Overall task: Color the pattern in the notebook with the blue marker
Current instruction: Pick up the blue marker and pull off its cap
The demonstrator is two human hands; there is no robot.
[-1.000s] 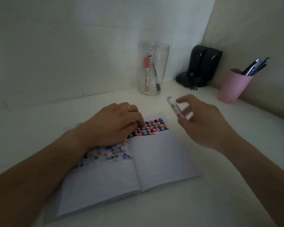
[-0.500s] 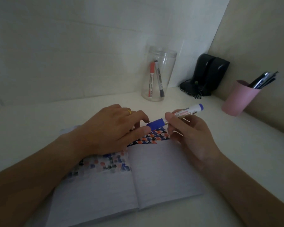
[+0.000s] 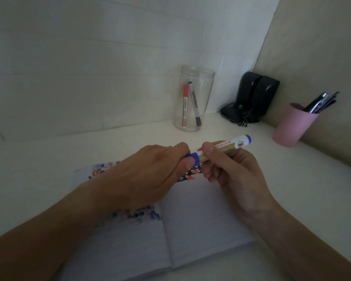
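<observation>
An open lined notebook (image 3: 201,216) lies on the white desk, with a blue, orange and black pattern (image 3: 190,174) across the top of its pages, partly hidden by my hands. The blue marker (image 3: 229,146), white-bodied with a blue end, is held level above the pattern. My right hand (image 3: 229,171) grips its barrel. My left hand (image 3: 150,175) is closed around the blue cap (image 3: 193,157) at the marker's left end.
A clear jar (image 3: 193,98) with a red and a black marker stands at the back. Black speakers (image 3: 255,96) with cables sit in the corner. A pink cup (image 3: 292,126) of pens is at the right by the wall.
My right hand brought the marker in over the notebook and turned it level. My left hand lifted off the page and closed on the marker's blue cap.
</observation>
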